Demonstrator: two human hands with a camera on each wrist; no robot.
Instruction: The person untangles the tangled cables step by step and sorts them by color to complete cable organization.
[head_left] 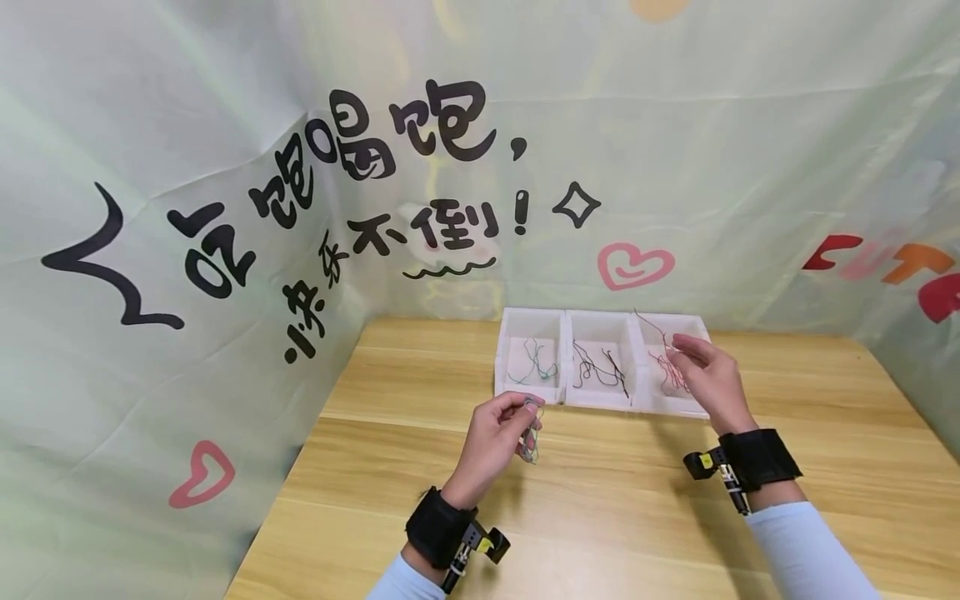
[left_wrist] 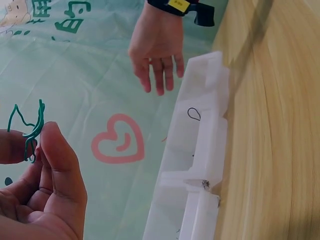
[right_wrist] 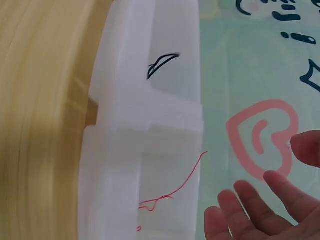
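Note:
My left hand (head_left: 491, 437) pinches a small bundle of green thread (left_wrist: 34, 131) between thumb and forefinger, in front of the white boxes. In the head view, strands of the bundle (head_left: 531, 437) hang below the fingertips. Over the right-hand white box (head_left: 675, 408) is my right hand (head_left: 708, 379), its fingers loosely extended and holding nothing. Red threads (head_left: 670, 372) lie in that box, with one end (right_wrist: 190, 175) sticking up past its rim. Dark threads (head_left: 600, 367) lie in the middle box (head_left: 600, 402), and a few green threads (head_left: 536, 362) in the left box (head_left: 501, 358).
The three boxes stand side by side at the back of the wooden table (head_left: 600, 517). Right behind them hangs a printed pale-green cloth (head_left: 712, 167), which also closes off the left and right sides. Each wrist wears a black strap (head_left: 759, 458) with a small camera.

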